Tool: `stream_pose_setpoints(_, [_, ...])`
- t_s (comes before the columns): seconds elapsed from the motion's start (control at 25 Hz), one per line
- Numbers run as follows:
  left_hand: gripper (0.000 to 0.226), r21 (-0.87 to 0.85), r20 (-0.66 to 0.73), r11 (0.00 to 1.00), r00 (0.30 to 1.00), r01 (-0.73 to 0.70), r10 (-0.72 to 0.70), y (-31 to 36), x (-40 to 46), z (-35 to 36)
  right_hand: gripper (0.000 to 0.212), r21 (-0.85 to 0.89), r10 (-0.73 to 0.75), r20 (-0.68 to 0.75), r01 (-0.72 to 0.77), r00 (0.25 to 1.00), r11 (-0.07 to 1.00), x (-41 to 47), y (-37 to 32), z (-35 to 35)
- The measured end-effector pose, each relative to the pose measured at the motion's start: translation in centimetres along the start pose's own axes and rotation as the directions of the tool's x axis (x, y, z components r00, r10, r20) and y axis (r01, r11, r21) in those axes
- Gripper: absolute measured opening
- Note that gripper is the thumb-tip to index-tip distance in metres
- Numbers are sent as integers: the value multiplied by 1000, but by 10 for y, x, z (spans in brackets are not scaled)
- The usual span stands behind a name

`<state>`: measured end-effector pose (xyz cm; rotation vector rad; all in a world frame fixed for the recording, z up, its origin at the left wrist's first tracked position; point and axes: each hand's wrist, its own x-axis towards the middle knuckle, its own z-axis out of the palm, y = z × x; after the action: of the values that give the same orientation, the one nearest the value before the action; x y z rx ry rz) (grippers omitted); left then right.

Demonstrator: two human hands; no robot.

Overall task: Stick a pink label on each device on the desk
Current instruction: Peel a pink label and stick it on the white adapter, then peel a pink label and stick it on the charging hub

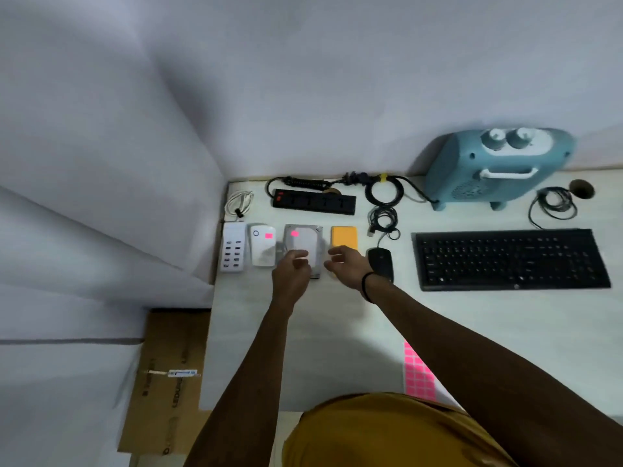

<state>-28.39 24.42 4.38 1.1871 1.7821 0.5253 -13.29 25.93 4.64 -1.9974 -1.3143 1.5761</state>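
A grey hard drive (303,239) lies on the white desk (337,332) with a pink label at its top left corner. My left hand (291,269) hovers over the drive's near end, fingers loosely curled; motion blur hides whether they pinch anything. My right hand (345,264) hangs relaxed between the drive and an orange device (344,236). A white rounded device (263,246) left of the drive carries a pink label. A white multi-port charger (233,246) sits at the far left. The pink label sheet (418,372) lies near me, partly under my right forearm.
A black mouse (381,264) and black keyboard (510,259) lie to the right. At the back stand a black power strip (313,201), coiled cables (384,192) and a blue heater (495,166). A cardboard box (168,379) sits on the floor to the left.
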Motion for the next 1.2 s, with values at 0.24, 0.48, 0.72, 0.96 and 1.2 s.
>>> stream_pose_setpoints(0.24, [23, 23, 269, 999, 962, 39, -44, 0, -50, 90, 37, -165, 78, -143, -101, 987, 981, -60, 115, -60])
stream_pose_setpoints(0.48, [26, 1, 432, 950, 857, 312, -281, -10, -90, 155, 36, -417, 127, -140, -175, 982, 892, -115, 217, -85])
stream_pose_setpoints(0.72, [18, 169, 412, 937, 841, 307, -350, -11, -108, 186, 53, -751, 50, 35, -6, 998, 660, -126, 240, -71])
stream_pose_setpoints(0.96, [5, 106, 369, 915, 839, 390, -401, -6, -114, 206, 53, -815, 61, 72, 23, 996, 579, -120, 243, -71])
stream_pose_setpoints(1.2, [23, 129, 379, 942, 863, 309, -335, -8, -115, 226, 54, -800, 65, 105, 45, 992, 599, -115, 245, -78])
